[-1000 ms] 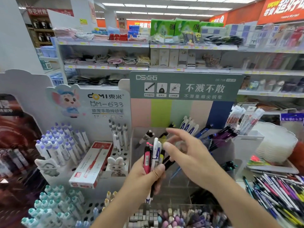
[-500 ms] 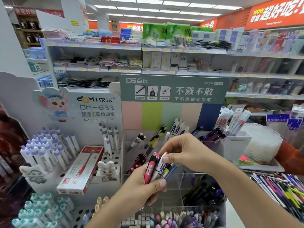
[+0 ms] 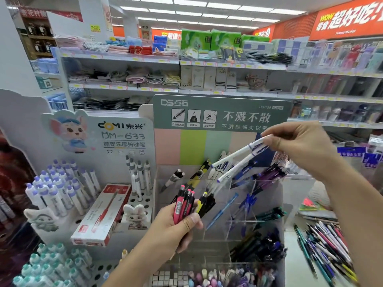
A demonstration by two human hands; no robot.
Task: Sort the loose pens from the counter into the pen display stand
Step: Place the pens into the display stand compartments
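Lifted clear of left hand [image 3: 176,228] bundle of pink and yellow pens [image 3: 187,206]: two white pens [image 3: 238,160], pinched by right hand [image 3: 300,148] above clear acrylic pen display stand [image 3: 267,195]; risk of one slipping, loose fingertip pinch.

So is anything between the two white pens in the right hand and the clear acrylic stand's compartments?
Nothing visible: the two white pens point down at the open-topped clear acrylic stand, over white pens already slotted there.
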